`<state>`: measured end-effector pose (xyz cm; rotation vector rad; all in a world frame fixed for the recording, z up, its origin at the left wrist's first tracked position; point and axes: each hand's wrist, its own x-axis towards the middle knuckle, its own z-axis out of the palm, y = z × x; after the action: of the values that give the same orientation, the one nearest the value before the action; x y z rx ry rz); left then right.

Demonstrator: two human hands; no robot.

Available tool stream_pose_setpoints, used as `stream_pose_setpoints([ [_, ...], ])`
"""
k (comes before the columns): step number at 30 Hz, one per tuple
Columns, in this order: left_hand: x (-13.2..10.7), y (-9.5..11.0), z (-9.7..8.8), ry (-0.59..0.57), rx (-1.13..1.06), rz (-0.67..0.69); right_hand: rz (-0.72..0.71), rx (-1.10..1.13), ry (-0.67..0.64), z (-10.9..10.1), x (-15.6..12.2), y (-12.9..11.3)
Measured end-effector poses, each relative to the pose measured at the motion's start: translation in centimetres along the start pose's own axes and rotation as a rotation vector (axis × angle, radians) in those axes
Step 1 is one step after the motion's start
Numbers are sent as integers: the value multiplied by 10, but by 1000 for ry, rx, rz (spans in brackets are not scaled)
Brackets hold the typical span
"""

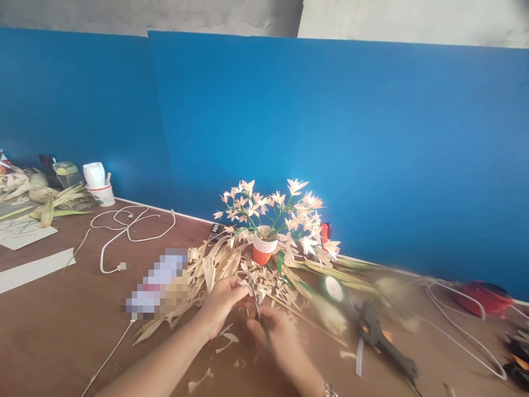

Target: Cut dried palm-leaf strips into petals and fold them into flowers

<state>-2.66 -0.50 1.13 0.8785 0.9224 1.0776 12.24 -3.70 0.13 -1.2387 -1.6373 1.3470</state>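
Observation:
My left hand (221,306) is closed in a pinch on a small pale husk piece (243,284) near the middle of the brown table (61,331). My right hand (276,335) grips a pair of scissors (255,300) whose blades point up toward that piece. Just behind my hands lies a heap of dried corn husk strips (215,267). An orange paper cup (263,248) holds a bunch of cream husk flowers (268,207) on green stems.
A black glue gun (382,339) lies to the right, with white cables (458,322) and a red object (481,295) beyond. A white cord (124,229), a white cup (101,193), more husks (37,198) and paper sheets (25,234) sit at left. A blue wall (330,138) backs the table.

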Motion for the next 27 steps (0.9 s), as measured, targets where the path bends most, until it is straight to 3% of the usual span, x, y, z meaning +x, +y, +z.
stream_pose_setpoints([
  [8,0,3,-6,-70,2,-28,49,3,-23,-1,-1,3],
  [18,3,1,-7,6,88,18,47,0,-1,0,2,9],
  [27,4,4,-11,-17,95,-8,55,-44,-19,0,0,7],
])
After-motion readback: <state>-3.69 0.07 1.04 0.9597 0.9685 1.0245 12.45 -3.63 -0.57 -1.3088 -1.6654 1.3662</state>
